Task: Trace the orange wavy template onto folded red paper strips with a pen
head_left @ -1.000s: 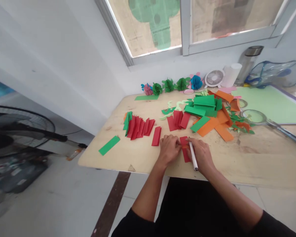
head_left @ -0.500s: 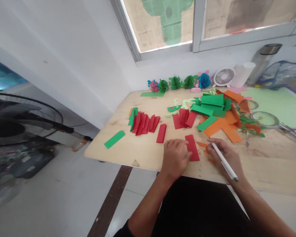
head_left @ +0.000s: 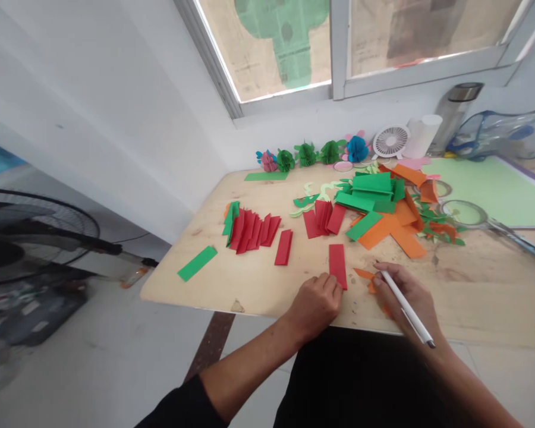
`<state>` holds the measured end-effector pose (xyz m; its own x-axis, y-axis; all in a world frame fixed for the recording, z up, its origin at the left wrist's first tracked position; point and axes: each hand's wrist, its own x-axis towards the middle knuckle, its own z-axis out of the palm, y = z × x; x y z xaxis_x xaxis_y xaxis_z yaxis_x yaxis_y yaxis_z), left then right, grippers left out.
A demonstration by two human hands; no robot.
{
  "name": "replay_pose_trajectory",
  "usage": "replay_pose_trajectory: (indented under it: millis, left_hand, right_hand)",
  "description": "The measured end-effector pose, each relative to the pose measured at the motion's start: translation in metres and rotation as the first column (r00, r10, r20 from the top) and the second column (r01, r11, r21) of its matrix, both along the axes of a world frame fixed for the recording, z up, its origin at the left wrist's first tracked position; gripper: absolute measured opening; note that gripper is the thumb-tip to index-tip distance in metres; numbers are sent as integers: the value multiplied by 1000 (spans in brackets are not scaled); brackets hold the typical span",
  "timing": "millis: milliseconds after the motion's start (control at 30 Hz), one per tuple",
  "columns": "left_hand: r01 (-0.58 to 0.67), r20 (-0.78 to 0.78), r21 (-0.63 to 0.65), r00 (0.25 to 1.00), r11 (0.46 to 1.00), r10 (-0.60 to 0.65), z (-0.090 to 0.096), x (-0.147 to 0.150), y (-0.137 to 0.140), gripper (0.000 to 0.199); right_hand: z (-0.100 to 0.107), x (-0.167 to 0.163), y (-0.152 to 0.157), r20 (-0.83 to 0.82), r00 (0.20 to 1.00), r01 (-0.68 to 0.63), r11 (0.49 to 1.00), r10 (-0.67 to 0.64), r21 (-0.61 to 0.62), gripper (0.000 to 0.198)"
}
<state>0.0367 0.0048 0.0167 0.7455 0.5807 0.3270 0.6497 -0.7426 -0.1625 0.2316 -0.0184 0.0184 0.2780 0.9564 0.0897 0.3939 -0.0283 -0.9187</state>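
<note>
A folded red paper strip (head_left: 337,264) lies on the wooden table in front of me. The curled fingers of my left hand (head_left: 317,300) are closed at its lower end, where the hand covers a corner. My right hand (head_left: 408,297) is wrapped round a white pen (head_left: 405,306), its thin tip pointing away from me and its dark end towards my wrist. Small orange paper scraps (head_left: 366,274) lie beside and partly under the right hand. Left of the strip is another folded red piece (head_left: 283,247), with a row of folded red papers (head_left: 252,230) beyond.
Green papers (head_left: 370,187) and orange papers (head_left: 395,232) pile up at the right, near tape rolls (head_left: 463,213) and scissors (head_left: 519,238). Paper flowers (head_left: 307,154), a small white fan (head_left: 391,141) and a bottle (head_left: 455,116) stand along the wall. A green strip (head_left: 197,263) lies at the left.
My left hand has slid down towards the table's front edge, to the strip's lower end. The strip now stands straighter and nearer the left. My right hand keeps the pen. The view has shifted slightly.
</note>
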Motion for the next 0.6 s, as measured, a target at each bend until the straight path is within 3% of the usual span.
replay_pose_trajectory:
  millis: [100, 200, 367, 467, 600]
  left_hand:
    - [-54, 67, 33, 996, 998, 51, 2, -5, 1, 23]
    - [-178, 172, 67, 971, 982, 165, 18, -26, 8, 25]
    - [-474, 400, 123, 827, 872, 394, 43, -90, 25, 21]
    - [-587, 427, 61, 747, 807, 511, 36, -114, 29, 23]
    - [-510, 320, -7, 814, 860, 485, 12, -112, 25, 23]
  right_hand:
    - [-1, 1, -1, 17, 1000, 20, 1000, -20, -6, 37]
    - [-3, 1, -2, 2, 1000, 19, 1000, -19, 20, 36]
    - [-6, 0, -3, -23, 1000, 22, 999, -21, 41, 34]
    - [-5, -1, -3, -18, 1000, 24, 998, -23, 55, 34]
    - [-3, -3, -3, -2, 1000, 26, 998, -26, 57, 34]
